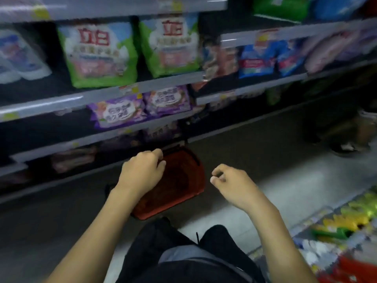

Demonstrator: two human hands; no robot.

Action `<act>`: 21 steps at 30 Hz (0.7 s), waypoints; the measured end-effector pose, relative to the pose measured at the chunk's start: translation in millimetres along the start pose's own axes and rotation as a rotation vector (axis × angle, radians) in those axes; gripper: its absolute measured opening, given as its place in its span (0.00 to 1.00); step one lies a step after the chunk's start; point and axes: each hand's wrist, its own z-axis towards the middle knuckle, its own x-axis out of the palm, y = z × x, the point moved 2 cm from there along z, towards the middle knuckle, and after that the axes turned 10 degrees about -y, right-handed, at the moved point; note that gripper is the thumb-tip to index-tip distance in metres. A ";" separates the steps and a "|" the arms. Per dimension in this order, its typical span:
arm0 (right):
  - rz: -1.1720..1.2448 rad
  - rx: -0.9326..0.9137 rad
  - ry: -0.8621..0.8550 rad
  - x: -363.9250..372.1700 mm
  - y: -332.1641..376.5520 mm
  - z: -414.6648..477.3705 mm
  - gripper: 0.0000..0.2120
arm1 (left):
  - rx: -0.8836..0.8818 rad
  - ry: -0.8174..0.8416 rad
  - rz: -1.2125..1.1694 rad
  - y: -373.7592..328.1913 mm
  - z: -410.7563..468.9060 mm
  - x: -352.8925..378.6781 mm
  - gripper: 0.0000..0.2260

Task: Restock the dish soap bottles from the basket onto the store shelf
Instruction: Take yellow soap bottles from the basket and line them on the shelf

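A red basket (155,211) is seen on the floor (265,160), just in front of the bottom tier of the store shelf (61,103), w/ a black handle (173,149) lying along its far rim. The basket's inside is dark & blurred, so it cannot be told whether dish soap bottles lie in it.

The left hand (142,172) is held over the basket's far-left edge, fingers curled, fingertips right by the handle's end. Whether the handle is gripped cannot be told, owing to blur. The right hand (230,182) is held to the right of the basket, apart from it, fingers loosely curled w/ thumb near forefinger; nothing is held. The two hands are kept apart, approx. level w/ each other.

Green bags (102,56) are stacked on an upper tier and purple packs (120,113) on the tier below. Yellow & green goods (346,219), too blurred to name, are seen at lower right. Dark trousers (163,242) are seen at bottom centre.
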 end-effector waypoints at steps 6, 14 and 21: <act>-0.179 -0.224 0.286 43.2 32.7 90.4 0.12 | -0.367 0.069 -0.021 61.1 -5.6 48.1 0.12; -0.402 -0.523 0.624 172.1 29.8 233.1 0.10 | -0.889 0.223 -0.312 113.3 -17.9 205.4 0.09; -0.530 -0.615 0.795 341.2 -38.8 346.5 0.13 | -1.257 0.083 -0.692 152.1 10.1 384.2 0.09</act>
